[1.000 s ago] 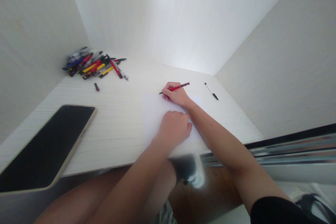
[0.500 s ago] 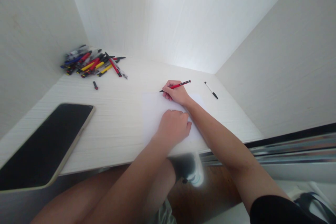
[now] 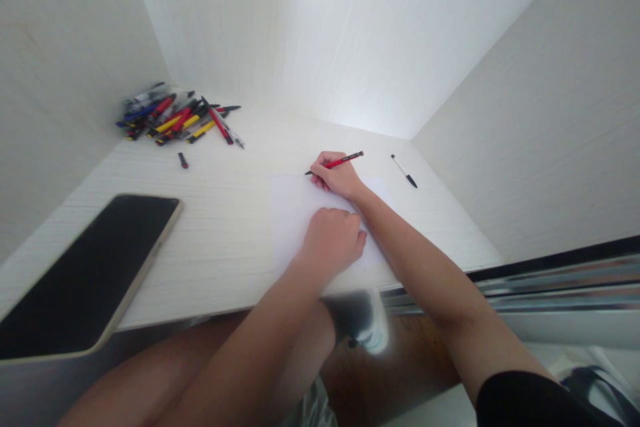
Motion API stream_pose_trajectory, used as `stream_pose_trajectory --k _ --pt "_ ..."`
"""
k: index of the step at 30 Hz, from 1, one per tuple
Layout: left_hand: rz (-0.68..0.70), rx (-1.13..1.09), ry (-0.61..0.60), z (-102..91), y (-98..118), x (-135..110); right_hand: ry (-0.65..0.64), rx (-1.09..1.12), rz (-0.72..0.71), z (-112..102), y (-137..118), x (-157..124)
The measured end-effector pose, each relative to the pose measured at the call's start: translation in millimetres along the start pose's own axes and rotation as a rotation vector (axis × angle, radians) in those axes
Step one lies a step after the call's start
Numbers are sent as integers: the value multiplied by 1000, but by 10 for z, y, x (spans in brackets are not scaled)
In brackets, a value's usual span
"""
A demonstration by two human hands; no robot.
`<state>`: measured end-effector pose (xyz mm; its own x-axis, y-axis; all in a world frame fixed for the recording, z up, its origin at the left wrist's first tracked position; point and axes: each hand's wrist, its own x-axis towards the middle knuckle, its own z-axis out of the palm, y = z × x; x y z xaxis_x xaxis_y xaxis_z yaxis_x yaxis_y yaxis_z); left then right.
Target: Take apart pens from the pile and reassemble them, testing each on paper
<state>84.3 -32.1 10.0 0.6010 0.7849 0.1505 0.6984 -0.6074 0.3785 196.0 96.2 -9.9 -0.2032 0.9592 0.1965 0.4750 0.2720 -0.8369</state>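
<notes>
A red pen with black ends (image 3: 345, 160) is gripped in my right hand (image 3: 336, 177), between thumb and fingers. Its black tip points left, at the top edge of a white sheet of paper (image 3: 290, 213); whether it touches the paper I cannot tell. My left hand (image 3: 334, 237) rests on the sheet as a loose fist, knuckles up, close to my right wrist. Nothing shows in its fingers, which are partly hidden underneath.
A heap of pens (image 3: 175, 117) lies in the back left corner, with a small dark cap-like piece (image 3: 183, 160) in front. A large black-screened phone (image 3: 95, 267) lies at the left. One clear pen with a black cap (image 3: 403, 171) lies right of my hand. Pale walls enclose the desk.
Both hands and the pen hold nearly the same position. The whole view has shifted very slightly.
</notes>
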Motion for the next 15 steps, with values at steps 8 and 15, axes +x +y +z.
stream_pose_trajectory --k 8,15 --pt "7 11 21 20 4 3 -16 -3 -4 -2 10 -2" --pt "7 6 14 21 -1 6 -22 0 -26 -6 35 0"
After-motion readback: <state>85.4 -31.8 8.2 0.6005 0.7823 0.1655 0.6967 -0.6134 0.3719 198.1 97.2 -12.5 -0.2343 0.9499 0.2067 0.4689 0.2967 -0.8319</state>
